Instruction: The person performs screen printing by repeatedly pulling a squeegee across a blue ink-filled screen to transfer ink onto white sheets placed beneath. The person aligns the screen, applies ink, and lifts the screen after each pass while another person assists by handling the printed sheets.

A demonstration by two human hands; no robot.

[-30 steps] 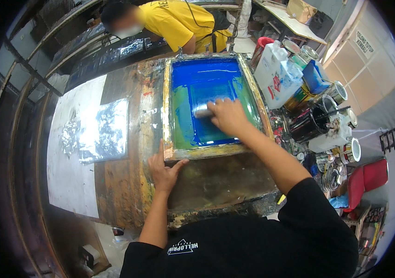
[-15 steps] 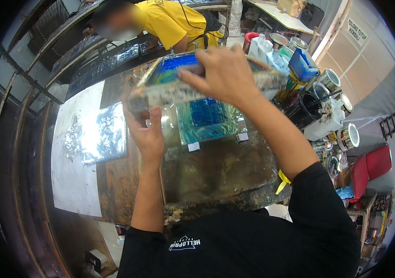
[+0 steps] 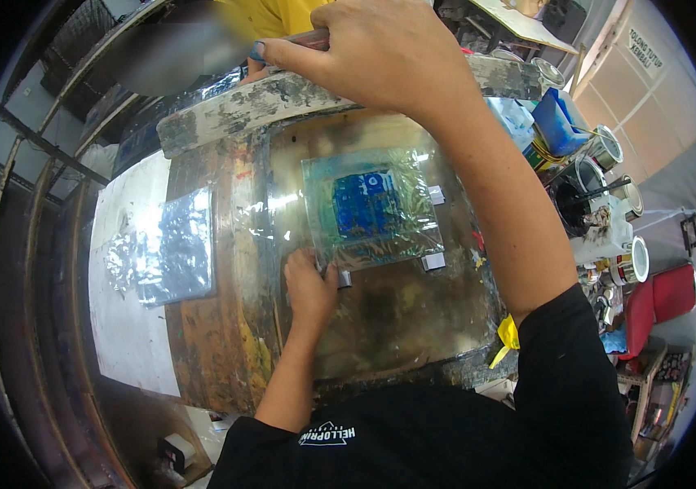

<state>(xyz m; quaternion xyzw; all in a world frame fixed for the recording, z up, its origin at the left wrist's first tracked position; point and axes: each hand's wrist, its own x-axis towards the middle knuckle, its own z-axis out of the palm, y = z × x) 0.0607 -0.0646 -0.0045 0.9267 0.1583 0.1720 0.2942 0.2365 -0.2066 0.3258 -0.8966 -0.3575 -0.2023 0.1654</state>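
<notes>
A clear plastic bag [image 3: 417, 191] with a blue printed block in its middle lies flat on the brownish, glossy printing board [image 3: 397, 318]. My left hand [image 3: 309, 289] is at the bag's near left corner, thumb and fingertips closing on its edge. High above the board's far side, my right hand [image 3: 401, 57] grips the near edge of a paint-stained screen printing frame [image 3: 234, 118], which is tilted up. Under the right thumb, whose tip is stained blue, shows part of a reddish-brown handle [image 3: 309, 39]. Small white tabs [image 3: 433, 262] sit along the bag's edges.
Left of the board, a stack of shiny plastic bags [image 3: 176, 253] lies on a white sheet [image 3: 132, 342]. Ink cans [image 3: 629, 261] and a blue container [image 3: 558, 118] crowd the right side. A person in a yellow shirt [image 3: 270, 16] is beyond the frame. A red chair [image 3: 662, 310] stands at right.
The frame has risen toward the far side with my right hand, uncovering the whole printed bag. My left hand has left the frame and come down to the bag's near left corner.
</notes>
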